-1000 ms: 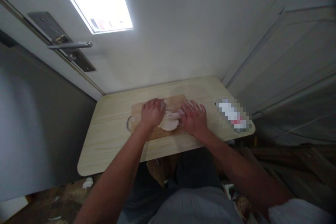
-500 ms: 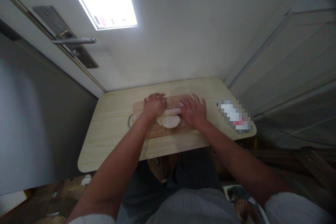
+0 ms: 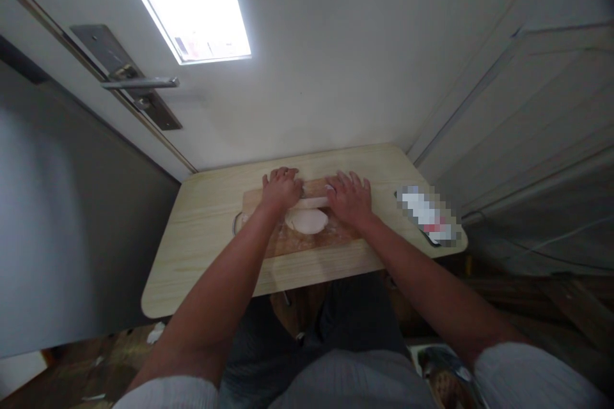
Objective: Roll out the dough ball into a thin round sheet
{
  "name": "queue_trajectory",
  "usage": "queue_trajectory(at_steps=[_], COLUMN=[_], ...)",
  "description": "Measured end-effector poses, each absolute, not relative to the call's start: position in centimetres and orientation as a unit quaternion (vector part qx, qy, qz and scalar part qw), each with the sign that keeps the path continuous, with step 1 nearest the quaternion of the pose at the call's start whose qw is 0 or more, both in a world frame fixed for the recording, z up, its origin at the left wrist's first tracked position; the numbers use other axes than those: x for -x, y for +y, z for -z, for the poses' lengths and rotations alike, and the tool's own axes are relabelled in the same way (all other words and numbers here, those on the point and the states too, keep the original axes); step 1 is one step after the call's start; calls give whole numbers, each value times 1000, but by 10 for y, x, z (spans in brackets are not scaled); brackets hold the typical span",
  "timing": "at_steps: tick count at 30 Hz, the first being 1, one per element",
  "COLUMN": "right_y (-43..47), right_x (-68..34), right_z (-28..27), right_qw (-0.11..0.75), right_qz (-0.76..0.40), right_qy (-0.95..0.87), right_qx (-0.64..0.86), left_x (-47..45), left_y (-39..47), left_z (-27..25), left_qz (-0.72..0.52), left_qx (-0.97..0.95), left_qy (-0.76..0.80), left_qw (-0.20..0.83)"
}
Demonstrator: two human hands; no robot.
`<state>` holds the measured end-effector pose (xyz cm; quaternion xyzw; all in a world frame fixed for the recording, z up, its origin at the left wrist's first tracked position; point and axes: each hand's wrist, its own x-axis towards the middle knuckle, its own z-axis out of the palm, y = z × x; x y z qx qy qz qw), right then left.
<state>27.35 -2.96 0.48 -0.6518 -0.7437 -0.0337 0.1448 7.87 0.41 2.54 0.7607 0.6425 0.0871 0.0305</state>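
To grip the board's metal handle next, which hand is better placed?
Probably the left hand, nearer the metal handle at the left end of the board; the right hand is farther across.

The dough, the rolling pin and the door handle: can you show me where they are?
Dough (image 3: pixel 308 222), head view: middle of its flat top.
Rolling pin (image 3: pixel 313 202), head view: its bare middle stretch.
Door handle (image 3: pixel 144 83), head view: middle of the metal lever.
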Motion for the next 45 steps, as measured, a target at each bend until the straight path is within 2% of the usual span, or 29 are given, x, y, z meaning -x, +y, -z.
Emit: queue_trajectory(at_steps=[36,45], right_y=[-122,-138], right_x=[-286,-286], right_z=[12,14], right_qw=[225,223], right_qz=[42,51], right_qy=[-754,-752], right_qx=[616,618], left_x=[-90,-89], left_y=[-92,-109], left_z=[-26,-22], left_qz=[-118,-131], left_qx=[-766,-769], left_qy=[631,625], left_qw=[-25,-25])
